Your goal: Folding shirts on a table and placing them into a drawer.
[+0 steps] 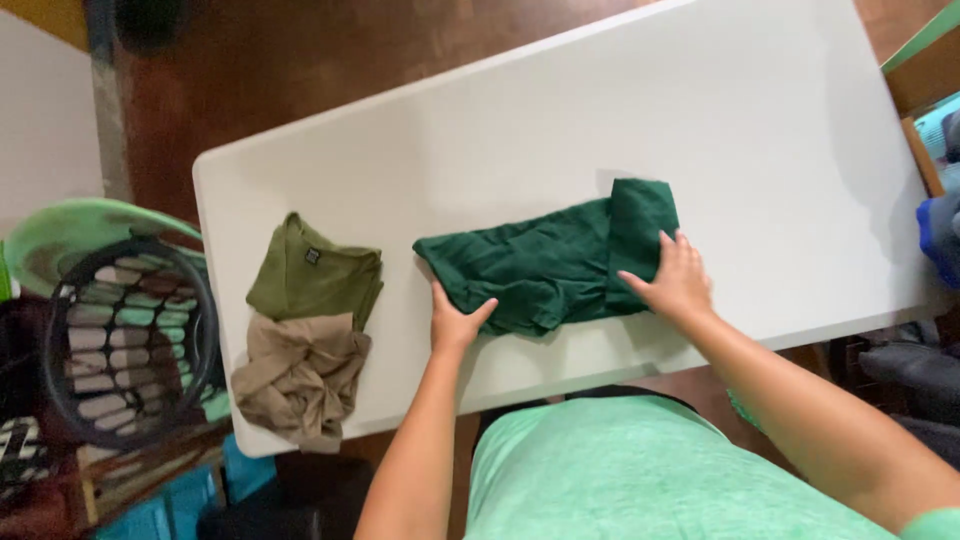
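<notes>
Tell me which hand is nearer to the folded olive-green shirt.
Left. The left hand rests on the near left edge of the dark green garment, just right of the olive-green shirt. The right hand presses the garment's folded right end, farther away.

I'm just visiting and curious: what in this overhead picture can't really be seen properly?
- Head view: dark green folded cloth, near edge covered by left hand and right hand.
- Dark plastic laundry basket: cut by the left edge.
- Blue item: cut by the right edge, kind unclear.
</notes>
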